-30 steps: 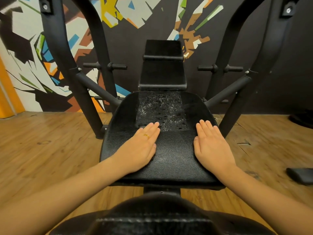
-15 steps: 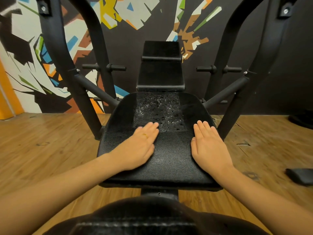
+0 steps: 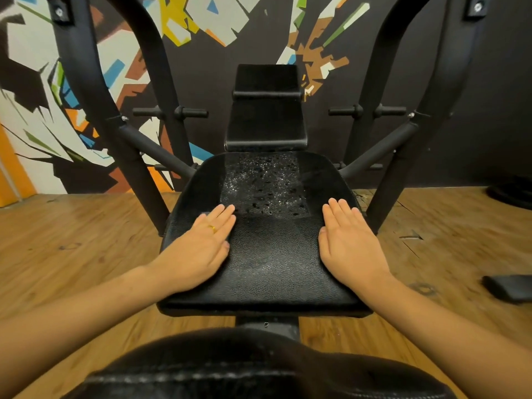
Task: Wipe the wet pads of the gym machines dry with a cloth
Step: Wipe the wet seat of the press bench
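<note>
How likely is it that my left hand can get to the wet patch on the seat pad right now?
Probably yes. The left hand lies flat on the seat pad, fingertips just short of the near left corner of the wet patch, with nothing between them. It holds no cloth, though.

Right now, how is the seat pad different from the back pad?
The seat pad is wide; the back pad is narrower. The seat pad shows water drops; the back pad shows none. Left hand and right hand lie flat on the seat pad, not the back pad. Both are black.
</note>
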`<state>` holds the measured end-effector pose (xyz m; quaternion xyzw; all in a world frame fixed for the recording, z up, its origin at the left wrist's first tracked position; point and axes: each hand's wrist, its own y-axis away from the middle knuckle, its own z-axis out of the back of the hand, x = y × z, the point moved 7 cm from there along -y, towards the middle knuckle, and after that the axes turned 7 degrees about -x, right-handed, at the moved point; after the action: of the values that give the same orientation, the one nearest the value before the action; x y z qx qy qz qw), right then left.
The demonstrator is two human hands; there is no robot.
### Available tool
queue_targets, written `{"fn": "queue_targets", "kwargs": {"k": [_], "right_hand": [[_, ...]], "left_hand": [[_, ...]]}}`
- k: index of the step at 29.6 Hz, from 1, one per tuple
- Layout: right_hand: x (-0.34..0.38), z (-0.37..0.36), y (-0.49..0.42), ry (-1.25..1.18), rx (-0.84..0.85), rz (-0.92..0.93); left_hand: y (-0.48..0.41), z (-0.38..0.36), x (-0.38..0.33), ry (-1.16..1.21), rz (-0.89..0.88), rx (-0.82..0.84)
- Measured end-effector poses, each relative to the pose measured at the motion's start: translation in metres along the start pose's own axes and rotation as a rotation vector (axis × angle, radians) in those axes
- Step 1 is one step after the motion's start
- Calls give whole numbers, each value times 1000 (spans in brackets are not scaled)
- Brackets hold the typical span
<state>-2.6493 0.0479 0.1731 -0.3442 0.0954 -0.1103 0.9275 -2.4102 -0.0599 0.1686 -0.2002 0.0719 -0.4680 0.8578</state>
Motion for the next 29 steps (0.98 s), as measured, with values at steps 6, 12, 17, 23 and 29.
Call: {"fn": "queue_targets", "kwargs": {"k": [6,12,17,23,29], "right_hand": [[-2,-1,1,14,13,-6],[-1,-1,1,12,35,-24],[1,1,0,-5,82,-17],[3,14,-1,-186,79,-39],[57,22,-7,-365,105,56]], "left_hand": [[-34,-2,-62,-8,-163,-62],[-70,-13,-109,108,-166,33],[-64,-4,-98,465,-42,43],[-36,26,-39,339,263,-214],[-12,10,20,-44,426,-163]]}}
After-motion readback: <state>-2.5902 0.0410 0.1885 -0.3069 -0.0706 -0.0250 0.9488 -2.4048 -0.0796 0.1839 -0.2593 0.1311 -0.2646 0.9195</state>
